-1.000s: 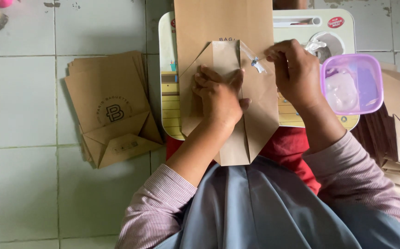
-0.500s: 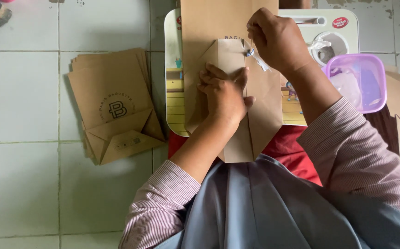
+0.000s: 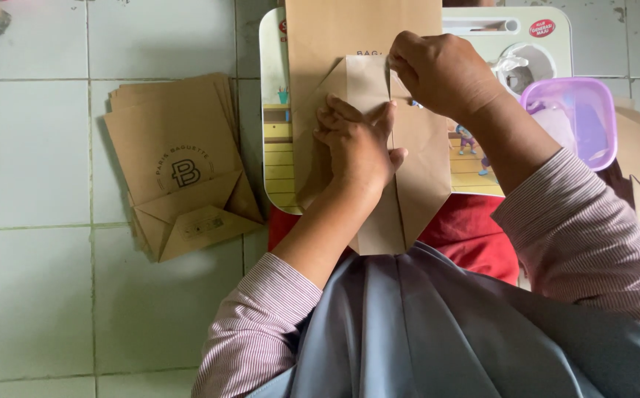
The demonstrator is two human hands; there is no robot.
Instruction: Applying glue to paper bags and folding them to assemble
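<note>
Pressing flat, the left hand (image 3: pixel 358 144) spreads its fingers (image 3: pixel 342 110) on the brown paper bag's (image 3: pixel 415 162) folded bottom flap; the right hand (image 3: pixel 441 74) pinches that flap's upper edge. Beneath lies a small illustrated table (image 3: pixel 279 125); right of the fingers sits a purple container (image 3: pixel 581 118), left a stack of folded bags (image 3: pixel 180 166) on the tiled floor (image 3: pixel 32 147).

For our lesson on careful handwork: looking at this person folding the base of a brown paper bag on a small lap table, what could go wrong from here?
1. The left hand presses the folded flaps of the paper bag flat; if it slips, the fold may spring open or crease crooked.
2. The right hand works at the flap's top edge, right beside the purple container at the lap table edge; the forearm could perhaps knock it off.
</note>
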